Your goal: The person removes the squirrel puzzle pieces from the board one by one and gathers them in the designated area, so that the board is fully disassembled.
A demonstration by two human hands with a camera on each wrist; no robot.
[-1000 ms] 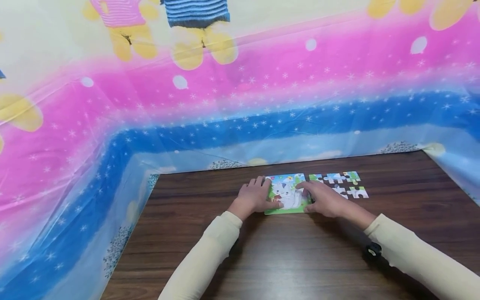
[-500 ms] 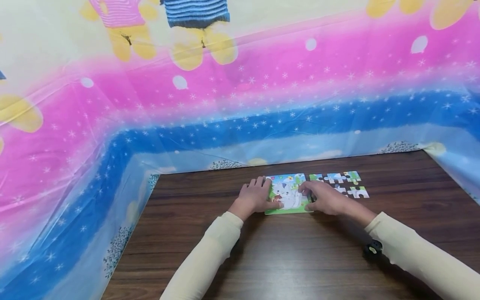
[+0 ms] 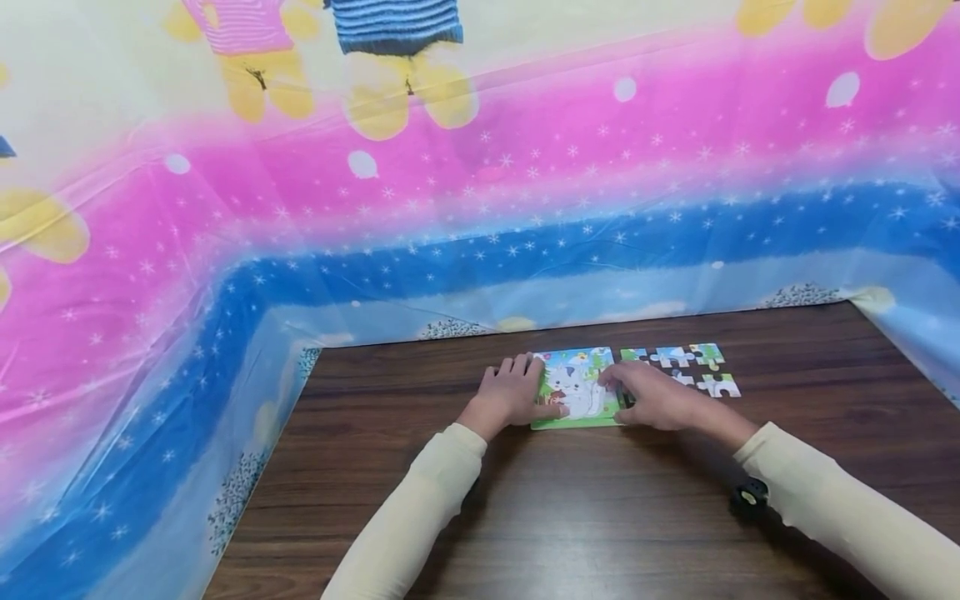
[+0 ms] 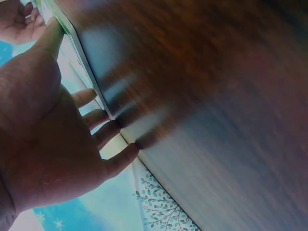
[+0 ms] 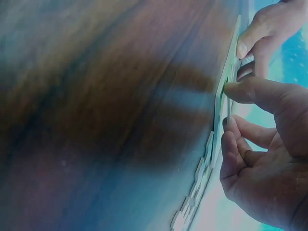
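A square jigsaw puzzle (image 3: 576, 387) with a white cartoon animal on a green and blue background lies flat near the table's far edge. My left hand (image 3: 512, 393) rests on its left side, thumb laid over the lower part of the picture and fingers spread along the edge. My right hand (image 3: 656, 397) is at the puzzle's right side. In the right wrist view, its thumb and fingertips pinch a thin jigsaw piece (image 5: 228, 107), seen edge-on; the piece's picture is hidden. In the left wrist view, the left fingers (image 4: 107, 131) are straight, with tips down at the tabletop.
Several loose jigsaw pieces (image 3: 706, 356) lie in two rows right of the puzzle, partly behind the right hand. The brown wooden table (image 3: 555, 517) extends toward me. A pink and blue printed cloth (image 3: 480, 217) hangs behind and around the table.
The right hand has shifted only slightly at the puzzle's right edge, its fingers drawing back a little to the right. The left hand stays in place.
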